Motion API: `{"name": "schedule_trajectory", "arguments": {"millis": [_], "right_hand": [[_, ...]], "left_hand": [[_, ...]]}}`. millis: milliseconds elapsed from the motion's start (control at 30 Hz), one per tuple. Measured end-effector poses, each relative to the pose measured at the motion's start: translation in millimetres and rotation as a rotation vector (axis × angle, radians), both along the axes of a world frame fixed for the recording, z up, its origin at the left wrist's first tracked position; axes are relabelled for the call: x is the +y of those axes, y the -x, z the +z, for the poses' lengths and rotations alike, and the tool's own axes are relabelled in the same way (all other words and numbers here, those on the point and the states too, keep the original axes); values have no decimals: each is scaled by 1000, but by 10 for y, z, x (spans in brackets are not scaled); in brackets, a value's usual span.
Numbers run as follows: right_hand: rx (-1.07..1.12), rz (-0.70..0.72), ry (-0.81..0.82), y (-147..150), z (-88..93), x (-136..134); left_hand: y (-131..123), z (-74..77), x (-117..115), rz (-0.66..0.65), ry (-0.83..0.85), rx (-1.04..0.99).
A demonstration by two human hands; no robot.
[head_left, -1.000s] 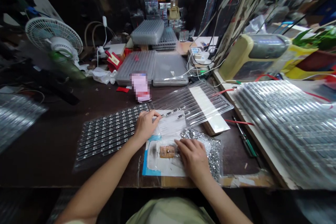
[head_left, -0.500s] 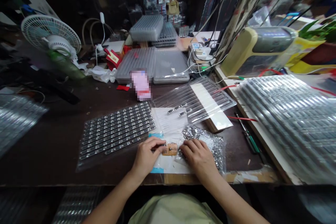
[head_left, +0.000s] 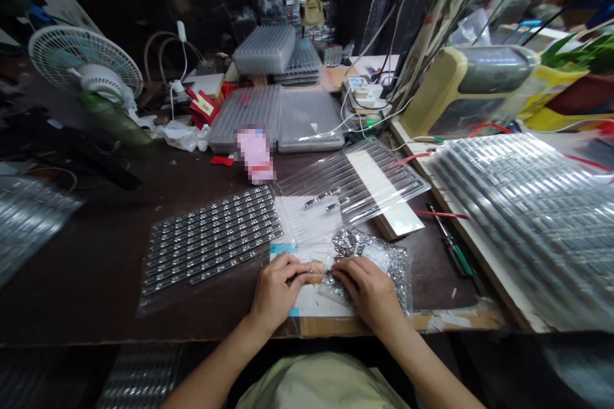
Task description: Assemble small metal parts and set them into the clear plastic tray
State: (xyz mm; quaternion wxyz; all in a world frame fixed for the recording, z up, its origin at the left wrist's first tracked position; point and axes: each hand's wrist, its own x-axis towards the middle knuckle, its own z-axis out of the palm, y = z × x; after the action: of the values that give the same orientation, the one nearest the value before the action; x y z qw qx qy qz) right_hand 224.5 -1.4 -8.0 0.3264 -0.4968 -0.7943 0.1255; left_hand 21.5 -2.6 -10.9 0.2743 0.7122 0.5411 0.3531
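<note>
1. While the left hand (head_left: 278, 291) works at the left side of the small orange-brown block (head_left: 315, 272), its thumb and forefinger are drawn close – can't tell whether a piece is pinched between them.
2. Right hand (head_left: 371, 287): fingers bunched at the near-left edge of the bag of metal parts (head_left: 400, 268); grip on any single part can't be told.
3. Block sits between the hands, on the white sheet (head_left: 316, 303).
4. To do it well, I'd say: seat pieces squarely on the block, steady them with the left fingertips, take one bit at a time with the right.
5. Writing: none legible – phone (head_left: 256, 154) pixelated, red packet's (head_left: 204, 107) pale label too small to read.
</note>
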Motion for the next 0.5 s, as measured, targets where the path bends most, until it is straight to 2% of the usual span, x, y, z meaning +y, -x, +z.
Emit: {"name": "schedule_trajectory", "arguments": {"millis": [233, 333, 500], "right_hand": [[14, 35, 4, -40, 3, -17], [21, 6, 30, -17, 13, -18], [10, -40, 47, 203, 54, 5]], "left_hand": [[-17, 3, 0, -12, -22, 85], [-27, 8, -3, -16, -22, 80], [18, 4, 24, 27, -7, -106]]}}
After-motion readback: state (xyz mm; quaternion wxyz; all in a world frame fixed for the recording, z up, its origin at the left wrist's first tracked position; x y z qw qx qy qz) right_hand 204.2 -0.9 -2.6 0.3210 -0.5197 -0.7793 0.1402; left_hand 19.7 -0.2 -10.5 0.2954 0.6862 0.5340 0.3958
